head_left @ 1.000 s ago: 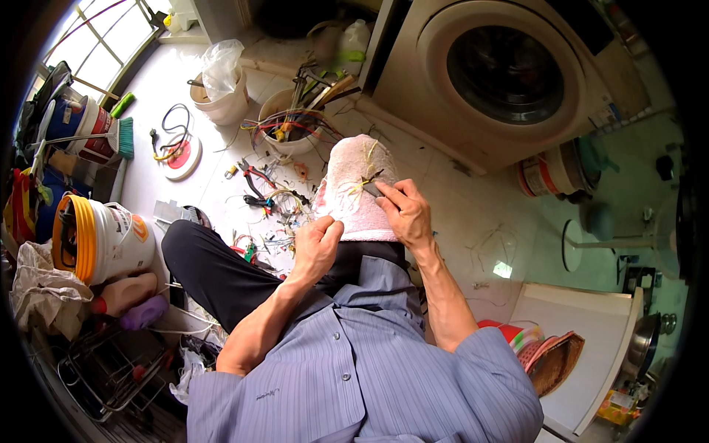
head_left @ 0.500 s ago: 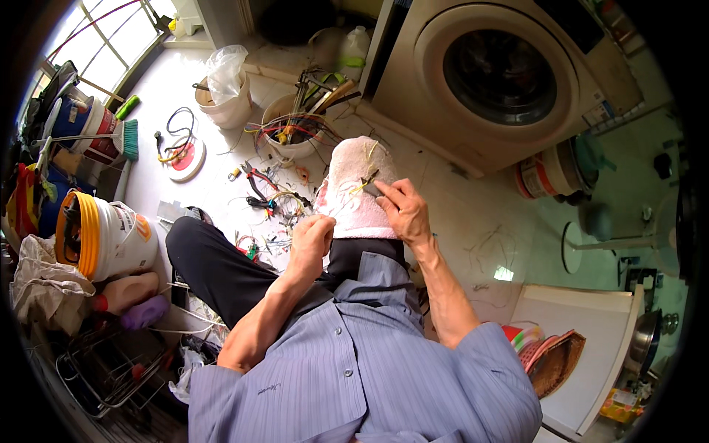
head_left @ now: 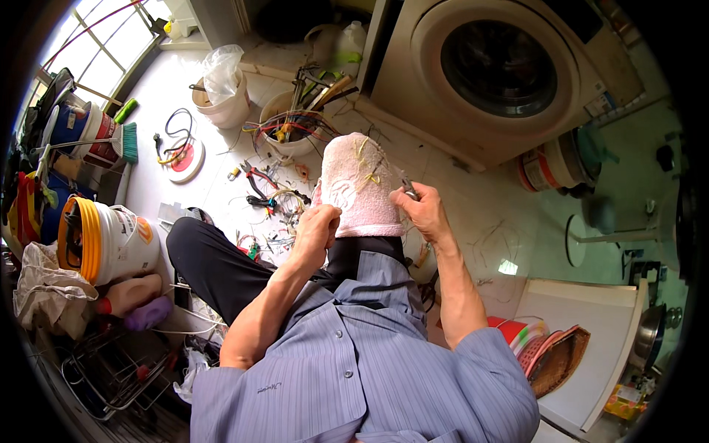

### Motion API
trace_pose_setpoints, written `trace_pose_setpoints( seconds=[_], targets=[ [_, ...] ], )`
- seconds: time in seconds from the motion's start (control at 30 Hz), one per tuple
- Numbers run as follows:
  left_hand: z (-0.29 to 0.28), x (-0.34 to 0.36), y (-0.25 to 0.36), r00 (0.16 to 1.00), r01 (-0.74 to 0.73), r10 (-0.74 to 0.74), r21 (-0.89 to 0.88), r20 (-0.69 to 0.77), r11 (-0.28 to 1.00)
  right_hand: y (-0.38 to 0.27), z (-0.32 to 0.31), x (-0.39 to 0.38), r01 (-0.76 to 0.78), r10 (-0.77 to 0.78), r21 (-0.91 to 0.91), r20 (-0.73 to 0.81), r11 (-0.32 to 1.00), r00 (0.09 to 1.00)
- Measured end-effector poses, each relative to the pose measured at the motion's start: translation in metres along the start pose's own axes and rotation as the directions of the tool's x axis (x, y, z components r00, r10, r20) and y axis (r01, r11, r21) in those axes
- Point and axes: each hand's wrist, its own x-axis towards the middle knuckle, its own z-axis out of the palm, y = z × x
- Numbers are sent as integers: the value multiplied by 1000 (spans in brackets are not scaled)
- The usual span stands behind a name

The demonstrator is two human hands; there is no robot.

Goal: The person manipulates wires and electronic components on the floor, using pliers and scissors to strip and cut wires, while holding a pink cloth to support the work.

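"In the head view, what are the hands doing?"

"The right hand [head_left: 427,215] is clamped on a small grey tool [head_left: 408,190], just beside the towel [head_left: 369,210]. The left hand [head_left: 316,230] has its fingers curled together at the towel's lower left; I can't tell whether they pinch anything."

"Where's the towel lying?"

"Over the person's leg. It's pink, with thin yellow wires [head_left: 373,178] on it."

"And the floor?"

"The floor [head_left: 461,221] is pale tile, littered left of the towel with wire bits and red-handled pliers [head_left: 255,172]. Beyond stands a bucket [head_left: 289,148] stuffed with tools and cables, near another bucket [head_left: 225,113] with a clear bag."

"The rest of the room?"

"A washing machine [head_left: 417,96] at upper right, a bright window [head_left: 103,44] at upper left, a green-bristled broom [head_left: 130,142] below that, and a woven basket [head_left: 565,365] at lower right."
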Motion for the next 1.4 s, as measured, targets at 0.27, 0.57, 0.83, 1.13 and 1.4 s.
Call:
trace_pose_setpoints(
  seconds=[0.27, 0.57, 0.83, 1.13, 1.4],
  targets=[
    [1, 0, 6, 999, 52, -51, -70, 18, 996, -17, 18, -1, -103, 100, 121, 31, 987, 995],
    [15, -17, 17, 988, 130, -120, -101, 99, 986, -18, 56, 14, -368, 253, 528, 278, 765, 927],
    [-10, -13, 21, 982, 123, -62, -364, 176, 923, -35, 58, -1, -277, 202, 267, 277, 923, 939],
    [-38, -13, 43, 994, 6, 44, -447, 101, 895, -36, 13, -3, -184, 145, 305, 148, 935, 978],
    [-52, 1, 37, 998, -36, 2, -535, -64, 844, -24, 12, -5, -190, 220, 350, -50, 918, 974]
  ],
)
